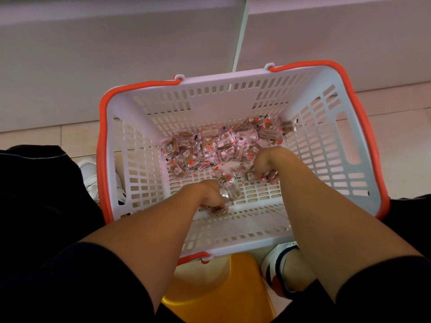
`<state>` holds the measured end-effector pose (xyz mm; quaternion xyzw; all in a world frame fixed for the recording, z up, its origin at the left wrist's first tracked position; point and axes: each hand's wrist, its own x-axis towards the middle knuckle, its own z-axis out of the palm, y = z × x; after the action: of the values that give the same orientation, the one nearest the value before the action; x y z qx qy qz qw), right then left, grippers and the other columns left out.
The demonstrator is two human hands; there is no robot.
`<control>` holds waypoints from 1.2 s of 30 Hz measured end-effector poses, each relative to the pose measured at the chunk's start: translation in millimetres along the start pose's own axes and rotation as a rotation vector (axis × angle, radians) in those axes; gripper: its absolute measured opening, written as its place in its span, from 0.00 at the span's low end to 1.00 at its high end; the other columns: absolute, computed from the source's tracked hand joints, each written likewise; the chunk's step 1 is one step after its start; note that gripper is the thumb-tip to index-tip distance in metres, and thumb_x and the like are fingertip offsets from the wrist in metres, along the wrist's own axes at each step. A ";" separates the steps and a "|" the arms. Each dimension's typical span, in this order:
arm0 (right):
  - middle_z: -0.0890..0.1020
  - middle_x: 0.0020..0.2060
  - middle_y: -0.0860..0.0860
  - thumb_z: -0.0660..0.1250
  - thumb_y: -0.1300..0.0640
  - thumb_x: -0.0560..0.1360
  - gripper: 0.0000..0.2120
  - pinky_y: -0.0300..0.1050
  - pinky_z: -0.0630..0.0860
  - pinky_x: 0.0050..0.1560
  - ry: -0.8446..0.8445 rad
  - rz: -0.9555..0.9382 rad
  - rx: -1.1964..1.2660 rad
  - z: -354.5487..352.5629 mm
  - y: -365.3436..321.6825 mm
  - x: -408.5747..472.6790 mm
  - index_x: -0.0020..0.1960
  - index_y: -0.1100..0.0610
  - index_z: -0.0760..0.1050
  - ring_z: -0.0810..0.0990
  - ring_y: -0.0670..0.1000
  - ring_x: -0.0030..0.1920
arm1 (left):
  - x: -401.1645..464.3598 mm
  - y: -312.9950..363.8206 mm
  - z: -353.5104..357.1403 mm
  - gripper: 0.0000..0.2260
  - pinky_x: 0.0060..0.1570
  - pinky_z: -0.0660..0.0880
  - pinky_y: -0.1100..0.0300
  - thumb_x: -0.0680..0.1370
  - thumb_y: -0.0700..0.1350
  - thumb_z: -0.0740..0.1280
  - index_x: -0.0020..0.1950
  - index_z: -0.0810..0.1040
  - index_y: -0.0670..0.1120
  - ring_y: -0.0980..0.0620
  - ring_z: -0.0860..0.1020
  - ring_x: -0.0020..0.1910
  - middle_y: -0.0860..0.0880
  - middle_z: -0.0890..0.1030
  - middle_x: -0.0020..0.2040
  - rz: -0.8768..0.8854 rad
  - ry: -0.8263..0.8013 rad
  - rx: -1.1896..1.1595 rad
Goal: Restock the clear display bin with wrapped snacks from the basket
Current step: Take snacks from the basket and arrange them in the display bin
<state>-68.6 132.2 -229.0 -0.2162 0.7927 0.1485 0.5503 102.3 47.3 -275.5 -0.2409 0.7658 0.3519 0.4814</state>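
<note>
A white slotted basket [144, 141] with orange rim and handles stands on the floor in front of me. Several clear-wrapped brown snacks [224, 145] lie heaped across the far half of its bottom. My left hand [207, 194] is down inside the near part of the basket, its fingers curled round a bunch of wrapped snacks [229, 191]. My right hand [268, 163] reaches in at the near right edge of the heap and grips wrapped snacks [250, 174] under its curled fingers. The clear display bin is out of view.
A white cabinet base [140, 54] runs along the top, with tiled floor [46, 138] below it. A yellow stool [224, 287] sits under me. White shoes show at the left [89, 173] and lower right [279, 266] of the basket.
</note>
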 end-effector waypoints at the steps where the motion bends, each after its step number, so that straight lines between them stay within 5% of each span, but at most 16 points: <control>1: 0.77 0.65 0.58 0.70 0.56 0.78 0.22 0.56 0.76 0.64 -0.006 0.002 0.008 1.1 0.0 0.5 0.69 0.63 0.72 0.77 0.59 0.64 | 0.1 -0.5 0.1 0.26 0.55 0.79 0.51 0.76 0.51 0.70 0.70 0.71 0.41 0.46 0.80 0.52 0.44 0.79 0.60 0.011 -0.012 0.012; 9: 0.80 0.52 0.55 0.69 0.58 0.78 0.18 0.57 0.79 0.60 -0.053 -0.020 0.107 6.4 -2.5 2.5 0.65 0.64 0.74 0.81 0.56 0.57 | -1.4 -2.4 9.8 0.36 0.67 0.70 0.49 0.77 0.58 0.68 0.78 0.59 0.43 0.43 0.70 0.68 0.44 0.66 0.74 0.017 -0.090 0.081; 12: 0.80 0.49 0.56 0.70 0.60 0.77 0.23 0.58 0.80 0.57 -0.036 -0.041 0.142 4.7 -3.3 -1.9 0.69 0.63 0.70 0.82 0.57 0.55 | -4.5 -3.3 14.2 0.34 0.58 0.76 0.54 0.78 0.56 0.67 0.78 0.57 0.43 0.47 0.75 0.58 0.44 0.70 0.71 -0.001 -0.163 -0.039; 16: 0.76 0.49 0.57 0.69 0.63 0.77 0.23 0.52 0.84 0.47 -0.038 -0.069 0.221 -0.1 -3.2 -11.9 0.71 0.62 0.68 0.82 0.55 0.44 | -17.6 -4.3 9.5 0.25 0.32 0.74 0.64 0.78 0.49 0.69 0.70 0.69 0.38 0.54 0.75 0.35 0.46 0.80 0.46 -0.020 -0.148 -0.252; 19: 0.77 0.52 0.57 0.70 0.63 0.77 0.22 0.53 0.83 0.51 -0.074 -0.104 0.299 -5.8 -4.2 -31.8 0.69 0.63 0.70 0.82 0.55 0.47 | -36.9 -5.2 -6.4 0.27 0.32 0.72 0.63 0.80 0.46 0.67 0.75 0.62 0.39 0.54 0.73 0.35 0.44 0.78 0.56 -0.036 -0.056 -0.272; 21: 0.78 0.57 0.56 0.70 0.64 0.77 0.25 0.57 0.82 0.54 -0.063 -0.171 0.363 -12.1 -5.8 -52.5 0.72 0.59 0.68 0.80 0.55 0.51 | -52.5 -6.4 -16.9 0.26 0.35 0.71 0.61 0.82 0.46 0.65 0.76 0.60 0.41 0.54 0.71 0.37 0.46 0.75 0.56 -0.012 -0.012 -0.411; 26: 0.75 0.65 0.54 0.65 0.68 0.79 0.25 0.59 0.82 0.53 -0.030 -0.422 0.502 -33.9 -19.3 -116.7 0.74 0.57 0.68 0.80 0.56 0.52 | -106.3 6.5 -49.1 0.03 0.38 0.74 0.59 0.84 0.44 0.59 0.55 0.72 0.46 0.54 0.72 0.35 0.51 0.78 0.39 0.187 0.088 -0.932; 29: 0.80 0.54 0.55 0.64 0.71 0.78 0.21 0.61 0.81 0.54 -0.008 -0.591 0.551 -53.4 -26.8 -159.7 0.68 0.59 0.73 0.81 0.55 0.50 | -149.8 16.6 -81.0 0.05 0.42 0.81 0.57 0.83 0.41 0.61 0.52 0.76 0.45 0.54 0.81 0.39 0.49 0.82 0.42 0.378 0.223 -1.006; 33: 0.80 0.44 0.58 0.70 0.73 0.72 0.18 0.42 0.80 0.37 0.175 -0.819 0.560 -82.0 -26.4 -219.6 0.59 0.60 0.76 0.82 0.51 0.38 | -228.8 12.8 -128.3 0.11 0.43 0.83 0.59 0.80 0.36 0.64 0.62 0.75 0.36 0.51 0.85 0.44 0.44 0.84 0.49 0.476 0.158 -0.981; 36: 0.84 0.44 0.59 0.73 0.72 0.70 0.14 0.43 0.78 0.43 0.259 -0.982 0.591 -90.0 -27.4 -255.0 0.49 0.57 0.80 0.83 0.52 0.42 | -289.0 11.3 -152.8 0.17 0.47 0.83 0.53 0.80 0.36 0.64 0.69 0.68 0.37 0.41 0.84 0.48 0.38 0.82 0.55 0.464 0.090 -0.935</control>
<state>-50.8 111.7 41.4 -0.4117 0.6684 -0.3788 0.4901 129.1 -54.6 34.2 -0.2693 0.5800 0.7428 0.1983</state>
